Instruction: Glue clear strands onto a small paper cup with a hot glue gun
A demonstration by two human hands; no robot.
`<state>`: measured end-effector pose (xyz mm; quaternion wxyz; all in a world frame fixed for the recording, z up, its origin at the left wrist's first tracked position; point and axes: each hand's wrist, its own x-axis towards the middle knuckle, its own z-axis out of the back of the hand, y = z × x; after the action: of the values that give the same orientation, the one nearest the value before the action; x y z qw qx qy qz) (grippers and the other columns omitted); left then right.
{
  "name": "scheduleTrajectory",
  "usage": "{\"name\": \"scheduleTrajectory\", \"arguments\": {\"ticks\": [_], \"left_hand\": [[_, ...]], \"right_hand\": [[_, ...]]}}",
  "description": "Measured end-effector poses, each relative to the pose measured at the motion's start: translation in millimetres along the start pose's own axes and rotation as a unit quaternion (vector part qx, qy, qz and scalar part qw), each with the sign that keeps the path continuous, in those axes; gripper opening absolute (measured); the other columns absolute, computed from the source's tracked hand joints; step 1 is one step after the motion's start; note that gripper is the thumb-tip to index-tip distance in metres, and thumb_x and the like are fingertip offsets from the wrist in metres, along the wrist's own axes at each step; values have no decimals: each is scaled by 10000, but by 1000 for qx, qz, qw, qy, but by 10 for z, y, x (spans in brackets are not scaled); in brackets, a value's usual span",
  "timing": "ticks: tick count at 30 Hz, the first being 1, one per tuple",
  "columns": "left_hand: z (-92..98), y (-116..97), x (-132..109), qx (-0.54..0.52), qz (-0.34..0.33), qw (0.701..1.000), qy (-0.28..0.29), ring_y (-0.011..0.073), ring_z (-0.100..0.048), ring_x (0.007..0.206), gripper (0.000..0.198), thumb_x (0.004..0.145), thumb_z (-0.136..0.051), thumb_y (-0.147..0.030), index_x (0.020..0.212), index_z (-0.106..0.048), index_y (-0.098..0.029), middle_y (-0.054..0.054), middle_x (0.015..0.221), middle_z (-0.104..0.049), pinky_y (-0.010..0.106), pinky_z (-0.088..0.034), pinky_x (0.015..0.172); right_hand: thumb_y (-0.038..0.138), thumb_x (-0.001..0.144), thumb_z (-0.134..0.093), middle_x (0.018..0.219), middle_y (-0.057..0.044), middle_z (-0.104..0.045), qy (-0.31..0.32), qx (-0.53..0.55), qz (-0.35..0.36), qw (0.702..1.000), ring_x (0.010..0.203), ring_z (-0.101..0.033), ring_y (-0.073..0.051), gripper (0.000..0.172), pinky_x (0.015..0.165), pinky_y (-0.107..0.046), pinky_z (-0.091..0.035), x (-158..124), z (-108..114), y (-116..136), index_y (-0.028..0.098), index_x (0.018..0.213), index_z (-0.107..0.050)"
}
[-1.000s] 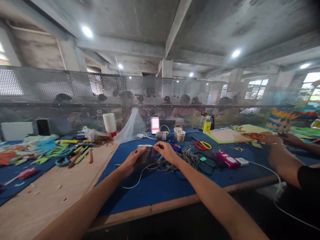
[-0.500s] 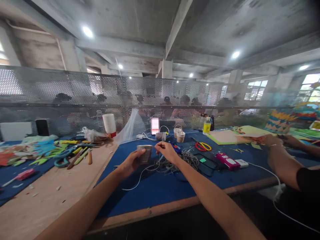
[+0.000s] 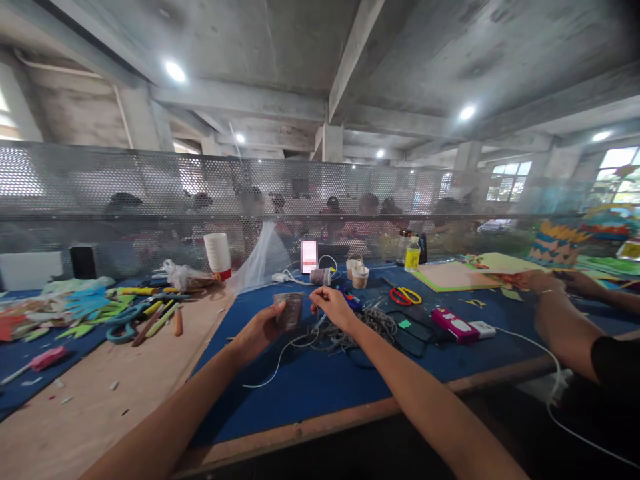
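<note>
My left hand (image 3: 263,328) is closed around a small cup (image 3: 289,312) with a grey-brown, cord-like covering, thumb near its rim. Just to the cup's right, my right hand (image 3: 331,307) pinches a thin grey cord, mostly hidden by the fingertips. A faint strand spans the gap between cup and fingers. Below the right wrist lies a tangled heap of grey cord (image 3: 379,325) on the blue mat (image 3: 300,407). Behind the hands, another wrapped cup (image 3: 320,276) rests on its side, and small pale cups with handles (image 3: 360,277) stand close by.
Red-and-yellow scissors (image 3: 406,296), a magenta box (image 3: 454,325) and a bottle (image 3: 412,255) are on the right. An upright phone (image 3: 309,257) stands ahead. Stacked paper cups (image 3: 217,255) and blue-handled scissors (image 3: 125,323) are left. A co-worker's arm (image 3: 560,327) reaches in at right.
The cup in my left hand has tipped slightly, showing more of its side and less of its rim. My right hand stays pinched beside it. The view has shifted slightly.
</note>
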<state>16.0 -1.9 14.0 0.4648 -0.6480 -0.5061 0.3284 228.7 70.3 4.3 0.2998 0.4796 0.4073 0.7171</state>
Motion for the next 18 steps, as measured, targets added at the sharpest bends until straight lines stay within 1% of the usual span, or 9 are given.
{"name": "scheduleTrajectory", "arguments": {"ticks": [2, 4, 7, 9, 12, 15, 18], "left_hand": [[-6, 9, 9, 12, -11, 1000, 5, 291, -703, 1119, 402, 889, -737, -402, 1197, -763, -144, 136, 1231, -761, 376, -542, 999], [-11, 24, 22, 21, -20, 1000, -4, 297, -713, 1101, 409, 864, -774, -398, 1178, -765, -137, 149, 1211, -765, 392, -544, 1000], [-23, 43, 30, 32, -28, 999, -26, 279, -737, 1018, 416, 812, -837, -382, 1141, -766, -137, 148, 1129, -784, 395, -559, 974], [-36, 49, 19, 47, -36, 998, -30, 261, -742, 992, 434, 803, -852, -382, 1156, -759, -149, 134, 1130, -784, 384, -565, 959], [-47, 57, -2, 67, -40, 997, -14, 254, -736, 1026, 442, 831, -834, -386, 1206, -748, -168, 123, 1195, -770, 375, -555, 974], [-32, 63, -2, 64, -44, 997, 6, 275, -726, 1084, 454, 851, -815, -387, 1247, -737, -180, 129, 1245, -756, 396, -539, 1001], [-8, 50, 9, 56, -51, 997, 13, 299, -710, 1144, 462, 850, -814, -385, 1257, -732, -181, 142, 1291, -739, 414, -523, 1029]], "right_hand": [[558, 931, -642, 741, -9, -709, 4, -11, 2, 1000, 715, -687, -178, 359, 754, -308, -525, -22, -22, 9, 201, 887, -645], [582, 919, -665, 821, -20, -725, 9, -34, 5, 999, 782, -699, -186, 381, 784, -315, -532, -57, -56, 31, 202, 949, -652], [601, 832, -772, 994, -52, -731, 11, -73, -2, 997, 902, -698, -208, 495, 837, -338, -540, -118, -105, 80, 193, 1073, -629], [591, 786, -822, 1078, -82, -722, 15, -88, -11, 996, 965, -693, -229, 577, 875, -365, -539, -147, -125, 107, 182, 1131, -604], [559, 760, -855, 1118, -104, -717, 27, -89, -24, 995, 993, -692, -244, 615, 896, -390, -540, -155, -131, 103, 172, 1156, -587], [556, 755, -858, 1114, -106, -721, 24, -84, -27, 996, 996, -693, -245, 622, 907, -397, -539, -119, -119, 42, 162, 1158, -593], [569, 753, -853, 1126, -105, -726, 18, -57, -15, 998, 1014, -697, -244, 639, 926, -388, -538, -63, -95, -35, 158, 1178, -611]]}}
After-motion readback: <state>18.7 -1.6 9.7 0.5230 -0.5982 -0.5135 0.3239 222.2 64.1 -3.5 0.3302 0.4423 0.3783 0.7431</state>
